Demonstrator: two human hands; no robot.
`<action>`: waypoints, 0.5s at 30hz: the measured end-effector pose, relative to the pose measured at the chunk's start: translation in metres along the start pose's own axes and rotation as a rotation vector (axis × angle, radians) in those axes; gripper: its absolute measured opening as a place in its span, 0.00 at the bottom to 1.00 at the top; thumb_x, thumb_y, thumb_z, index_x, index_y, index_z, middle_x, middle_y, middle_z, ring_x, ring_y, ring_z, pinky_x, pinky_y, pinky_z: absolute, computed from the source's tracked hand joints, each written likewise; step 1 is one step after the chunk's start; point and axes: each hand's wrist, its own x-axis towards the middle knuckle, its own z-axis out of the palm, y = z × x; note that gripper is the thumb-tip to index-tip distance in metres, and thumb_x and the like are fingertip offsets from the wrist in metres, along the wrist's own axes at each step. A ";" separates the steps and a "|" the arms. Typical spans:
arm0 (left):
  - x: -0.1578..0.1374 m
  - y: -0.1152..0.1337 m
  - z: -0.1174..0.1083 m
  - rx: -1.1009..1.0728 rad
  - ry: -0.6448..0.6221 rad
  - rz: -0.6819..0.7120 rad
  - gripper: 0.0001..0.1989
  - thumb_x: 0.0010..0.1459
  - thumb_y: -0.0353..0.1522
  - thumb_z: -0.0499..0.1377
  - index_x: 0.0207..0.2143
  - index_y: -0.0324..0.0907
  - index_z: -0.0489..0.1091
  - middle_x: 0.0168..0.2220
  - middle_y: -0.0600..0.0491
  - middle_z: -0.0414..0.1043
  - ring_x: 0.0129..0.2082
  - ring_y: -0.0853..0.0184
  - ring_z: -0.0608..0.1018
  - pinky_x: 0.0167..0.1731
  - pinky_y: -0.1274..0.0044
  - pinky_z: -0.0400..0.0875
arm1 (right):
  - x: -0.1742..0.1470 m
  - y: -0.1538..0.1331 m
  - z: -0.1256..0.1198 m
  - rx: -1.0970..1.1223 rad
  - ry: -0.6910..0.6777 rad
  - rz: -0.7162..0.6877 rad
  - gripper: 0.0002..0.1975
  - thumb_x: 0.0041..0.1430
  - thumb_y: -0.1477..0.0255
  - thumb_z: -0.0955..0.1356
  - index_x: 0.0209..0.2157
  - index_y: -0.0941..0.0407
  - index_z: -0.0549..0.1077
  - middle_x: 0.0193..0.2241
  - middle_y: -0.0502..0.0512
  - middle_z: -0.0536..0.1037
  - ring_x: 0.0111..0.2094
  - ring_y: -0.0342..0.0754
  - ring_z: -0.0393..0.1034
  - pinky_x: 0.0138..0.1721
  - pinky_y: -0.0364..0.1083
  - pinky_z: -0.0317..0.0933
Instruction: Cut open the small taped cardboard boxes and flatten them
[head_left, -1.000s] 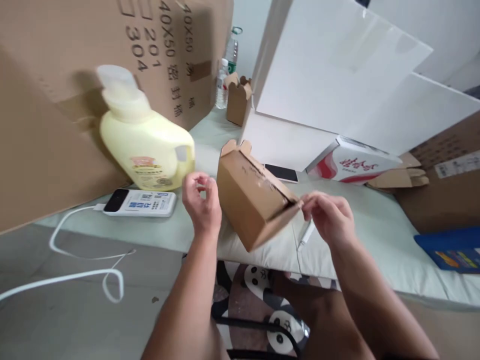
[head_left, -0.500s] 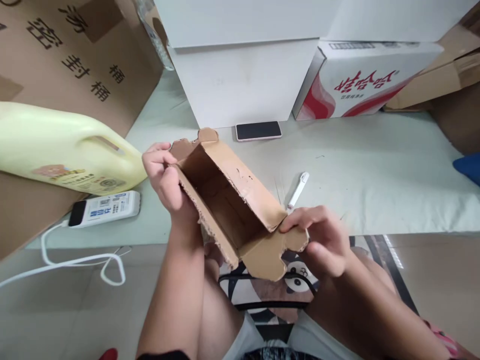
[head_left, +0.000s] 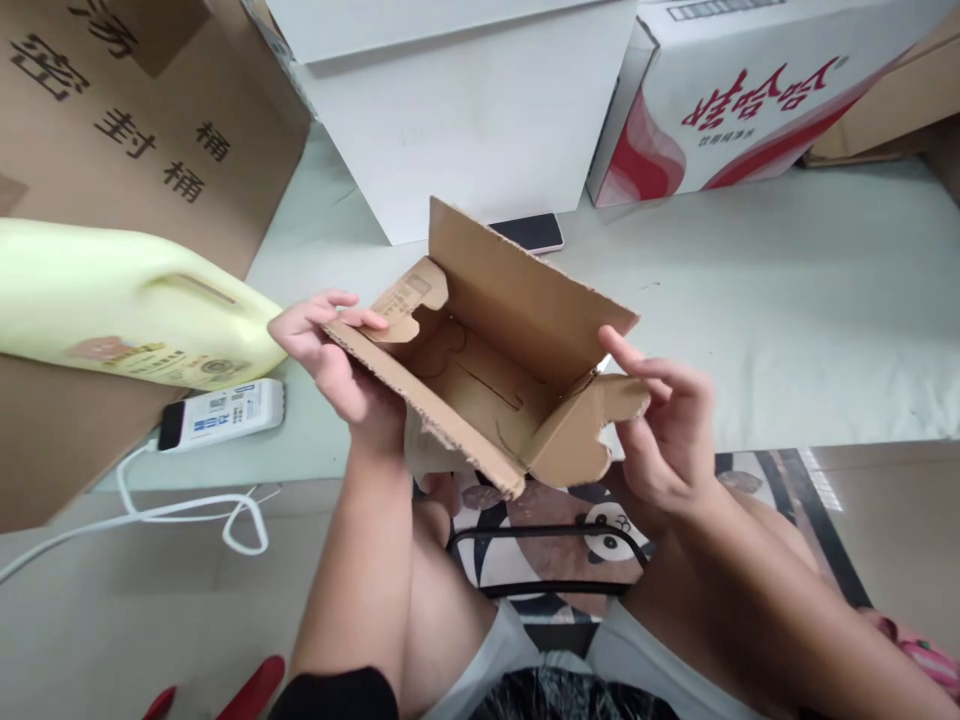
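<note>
A small brown cardboard box [head_left: 495, 385], its top open, is held tilted between both hands at the table's front edge. My left hand [head_left: 334, 360] grips its left end, fingers over the near wall's edge and onto a notched end flap with faint print. At the right end, my right hand [head_left: 667, 410] pinches the other notched flap, its index fingertip against the far panel, which stands raised. Inside, the bottom shows a slit and curved cut lines. Behind the box lies a dark-screened phone [head_left: 529, 233], partly covered by the raised panel.
A pale yellow jug [head_left: 135, 300] lies on its side at left, above a white power bank [head_left: 221, 412] with a white cable. A large carton [head_left: 150, 120], a white box [head_left: 457, 130] and a red-and-white box [head_left: 720, 110] line the back of the table [head_left: 787, 300].
The box has opened wider: its far panel now stands up and the left flap has folded inward. Box and right hand have moved up and to the right in view; the white cutter is now hidden.
</note>
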 end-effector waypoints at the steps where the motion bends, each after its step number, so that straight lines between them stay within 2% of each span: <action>1: -0.002 0.001 -0.001 0.016 -0.025 -0.001 0.10 0.60 0.44 0.53 0.37 0.48 0.59 0.28 0.53 0.61 0.41 0.58 0.73 0.49 0.63 0.67 | 0.001 0.000 0.004 -0.036 0.032 0.034 0.22 0.68 0.75 0.63 0.60 0.43 0.58 0.67 0.58 0.68 0.32 0.44 0.74 0.28 0.46 0.70; 3: -0.005 0.000 -0.005 0.068 -0.087 -0.017 0.14 0.61 0.45 0.53 0.43 0.48 0.61 0.34 0.53 0.66 0.38 0.61 0.74 0.48 0.64 0.68 | 0.004 -0.001 0.010 -0.118 0.068 0.090 0.26 0.66 0.73 0.67 0.62 0.42 0.57 0.67 0.58 0.67 0.33 0.44 0.75 0.26 0.45 0.69; 5: -0.009 -0.001 -0.010 0.118 -0.158 -0.046 0.19 0.62 0.47 0.55 0.49 0.49 0.61 0.43 0.51 0.68 0.39 0.62 0.76 0.49 0.64 0.70 | 0.006 -0.001 0.014 -0.192 0.117 0.101 0.29 0.63 0.70 0.70 0.62 0.40 0.58 0.69 0.58 0.61 0.35 0.46 0.75 0.28 0.48 0.71; 8: -0.013 -0.002 -0.017 0.219 -0.260 -0.062 0.26 0.60 0.49 0.59 0.57 0.51 0.60 0.58 0.47 0.65 0.56 0.55 0.74 0.59 0.61 0.67 | 0.007 0.001 0.014 -0.231 0.167 0.094 0.35 0.60 0.65 0.73 0.65 0.38 0.56 0.72 0.58 0.53 0.51 0.56 0.74 0.46 0.57 0.74; 9: -0.014 -0.002 -0.018 0.268 -0.295 -0.055 0.28 0.60 0.49 0.59 0.58 0.51 0.61 0.62 0.46 0.63 0.61 0.53 0.71 0.63 0.59 0.63 | 0.007 0.002 0.014 -0.209 0.139 0.103 0.37 0.61 0.65 0.72 0.67 0.39 0.54 0.71 0.60 0.56 0.56 0.59 0.71 0.52 0.60 0.71; 11: -0.015 -0.001 -0.021 0.360 -0.359 -0.031 0.28 0.60 0.50 0.59 0.59 0.51 0.64 0.65 0.47 0.61 0.67 0.51 0.64 0.68 0.57 0.55 | 0.008 0.002 0.012 -0.129 0.033 0.106 0.35 0.65 0.65 0.69 0.69 0.42 0.52 0.66 0.61 0.66 0.61 0.61 0.68 0.60 0.64 0.66; 13: -0.014 0.000 -0.023 0.417 -0.408 -0.014 0.24 0.63 0.50 0.56 0.58 0.51 0.68 0.66 0.48 0.63 0.68 0.51 0.64 0.70 0.55 0.53 | 0.009 0.002 0.012 -0.069 -0.074 0.038 0.26 0.66 0.66 0.66 0.65 0.45 0.61 0.57 0.60 0.75 0.60 0.61 0.69 0.64 0.66 0.61; 15: -0.013 0.002 -0.024 0.444 -0.461 0.000 0.21 0.66 0.48 0.53 0.54 0.51 0.74 0.64 0.49 0.66 0.66 0.51 0.66 0.70 0.55 0.54 | 0.011 0.000 0.012 -0.044 -0.130 -0.054 0.16 0.66 0.67 0.65 0.55 0.46 0.72 0.52 0.57 0.78 0.59 0.60 0.70 0.66 0.66 0.59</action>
